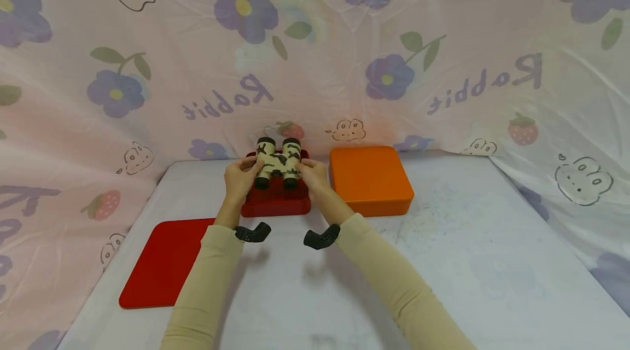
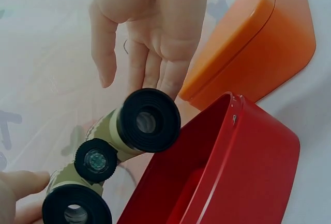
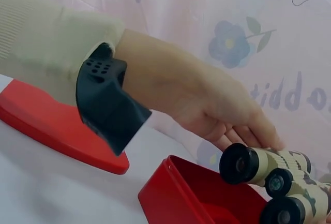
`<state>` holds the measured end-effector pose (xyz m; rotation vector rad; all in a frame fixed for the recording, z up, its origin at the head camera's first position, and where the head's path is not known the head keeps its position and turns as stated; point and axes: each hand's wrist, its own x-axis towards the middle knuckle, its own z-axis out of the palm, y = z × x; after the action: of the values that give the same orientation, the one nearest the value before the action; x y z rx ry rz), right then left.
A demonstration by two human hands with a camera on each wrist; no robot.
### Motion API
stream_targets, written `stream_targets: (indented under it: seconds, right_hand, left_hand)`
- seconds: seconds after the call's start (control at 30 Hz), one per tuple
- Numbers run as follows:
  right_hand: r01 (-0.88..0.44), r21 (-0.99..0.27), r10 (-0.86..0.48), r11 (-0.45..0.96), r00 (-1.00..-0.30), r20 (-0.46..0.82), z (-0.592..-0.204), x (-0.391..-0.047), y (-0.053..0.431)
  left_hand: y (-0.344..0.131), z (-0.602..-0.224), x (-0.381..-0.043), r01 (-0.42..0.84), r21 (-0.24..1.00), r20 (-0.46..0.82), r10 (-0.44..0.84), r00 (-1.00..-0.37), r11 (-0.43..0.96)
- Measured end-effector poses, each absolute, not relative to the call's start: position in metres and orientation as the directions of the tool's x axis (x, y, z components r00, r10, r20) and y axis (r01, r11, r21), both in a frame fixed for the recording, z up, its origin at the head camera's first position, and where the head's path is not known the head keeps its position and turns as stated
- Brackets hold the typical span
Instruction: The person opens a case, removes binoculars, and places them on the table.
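Binoculars (image 1: 278, 163) with a tan, black-blotched camouflage pattern are held over an open red box (image 1: 275, 208). On the left barrel, my left hand (image 1: 239, 178) grips the side. My right hand (image 1: 315, 176) holds the right barrel from the opposite side. Black eyepieces (image 2: 148, 120) point toward the wrist cameras, with a small compass dial (image 2: 96, 161) between them. Inside the red box (image 3: 181, 193), the floor is partly hidden by the binoculars.
A closed orange box (image 1: 371, 180) stands just right of the red one. The flat red lid (image 1: 164, 262) lies on the white table (image 1: 467, 262) at the left, partly under my left forearm. Patterned cloth (image 1: 315, 54) hangs behind the table.
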<state>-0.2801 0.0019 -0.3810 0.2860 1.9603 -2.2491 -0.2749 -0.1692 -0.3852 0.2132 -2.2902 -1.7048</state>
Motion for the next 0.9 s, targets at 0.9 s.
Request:
stream_targets:
  seconds: [0.9]
  right_hand:
    - [0.285, -0.941, -0.010, -0.184, -0.957, -0.288, -0.371, -0.268, 0.014]
  left_hand:
    - [-0.172, -0.365, -0.252, -0.015, 0.986, 0.024, -0.222, -0.975, 0.169]
